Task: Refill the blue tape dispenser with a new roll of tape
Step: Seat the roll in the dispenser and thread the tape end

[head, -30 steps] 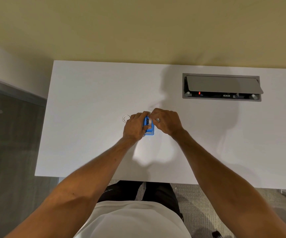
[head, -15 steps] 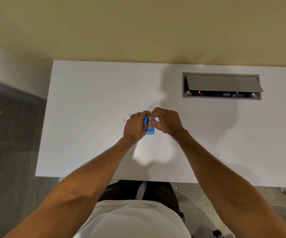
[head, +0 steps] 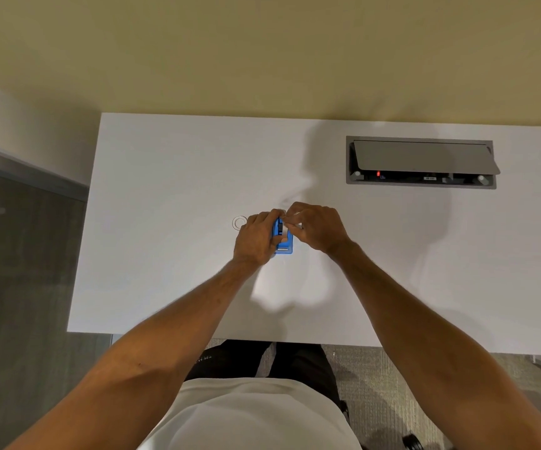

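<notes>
Blue plastic shows between our hands: the tape dispenser (head: 282, 239) sits on the white desk (head: 171, 196), near its middle, long axis running from 12 to 6 o'clock. Our left hand (head: 256, 238) is wrapped around the dispenser's 9 o'clock side, fingers curled over its top, holding it steady. Our right hand (head: 317, 227) comes in from 3 o'clock, fingertips pinched together over the dispenser's far end on something pale and small, probably tape, though we can't make it out clearly. A clear ring (head: 239, 223) lies flat on the desk just beside the left hand, at its 10 o'clock. Up at 2 o'clock, well apart, a grey cable box (head: 421, 164) is set into the desk with its lid tilted open.
</notes>
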`<state>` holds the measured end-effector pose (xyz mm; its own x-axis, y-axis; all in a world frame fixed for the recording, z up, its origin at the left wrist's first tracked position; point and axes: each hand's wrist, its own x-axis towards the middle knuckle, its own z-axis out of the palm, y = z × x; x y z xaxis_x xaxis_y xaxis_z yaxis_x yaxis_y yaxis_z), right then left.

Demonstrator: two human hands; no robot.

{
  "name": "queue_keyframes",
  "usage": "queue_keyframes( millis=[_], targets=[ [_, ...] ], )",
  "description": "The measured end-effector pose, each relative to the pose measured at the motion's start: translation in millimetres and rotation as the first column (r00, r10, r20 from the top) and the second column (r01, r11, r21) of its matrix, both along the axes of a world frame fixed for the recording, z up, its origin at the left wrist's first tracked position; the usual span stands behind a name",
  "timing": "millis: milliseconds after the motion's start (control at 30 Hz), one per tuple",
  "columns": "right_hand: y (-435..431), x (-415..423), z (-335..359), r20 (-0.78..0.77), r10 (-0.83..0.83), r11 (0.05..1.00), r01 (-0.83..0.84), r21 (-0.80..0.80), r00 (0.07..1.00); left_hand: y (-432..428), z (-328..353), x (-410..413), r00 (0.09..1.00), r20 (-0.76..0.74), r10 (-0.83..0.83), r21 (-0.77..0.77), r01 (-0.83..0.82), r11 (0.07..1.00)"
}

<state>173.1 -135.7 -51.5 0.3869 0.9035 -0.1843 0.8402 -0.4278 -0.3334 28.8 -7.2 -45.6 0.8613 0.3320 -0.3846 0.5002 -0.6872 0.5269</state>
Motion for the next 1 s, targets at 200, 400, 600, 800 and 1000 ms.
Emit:
queue_keyframes(
  millis=[200,400,600,800,1000],
  targets=[
    [-1,0,-2,0.017,0.044,0.999,-0.044,0.006,0.999,0,6,0,1.0,-0.008,0.005,0.001,-0.005,1.0],
    [2,-3,-1,-0.027,-0.041,0.999,0.041,0.025,0.999,1,0,0,1.0,-0.01,-0.001,0.004,0.001,1.0],
    [-7,-6,0,-0.063,-0.051,0.997,0.054,0.058,0.997,-1,3,-1,1.0,0.017,0.007,0.009,-0.007,1.0],
    [-3,-5,1,-0.04,-0.05,0.997,0.053,0.061,0.998,-2,8,0,1.0,0.007,0.002,0.008,-0.002,1.0],
    [-2,-2,-2,-0.029,-0.032,0.999,0.033,0.021,0.999,-1,4,0,1.0,0.008,0.003,0.011,-0.003,1.0]
  ],
)
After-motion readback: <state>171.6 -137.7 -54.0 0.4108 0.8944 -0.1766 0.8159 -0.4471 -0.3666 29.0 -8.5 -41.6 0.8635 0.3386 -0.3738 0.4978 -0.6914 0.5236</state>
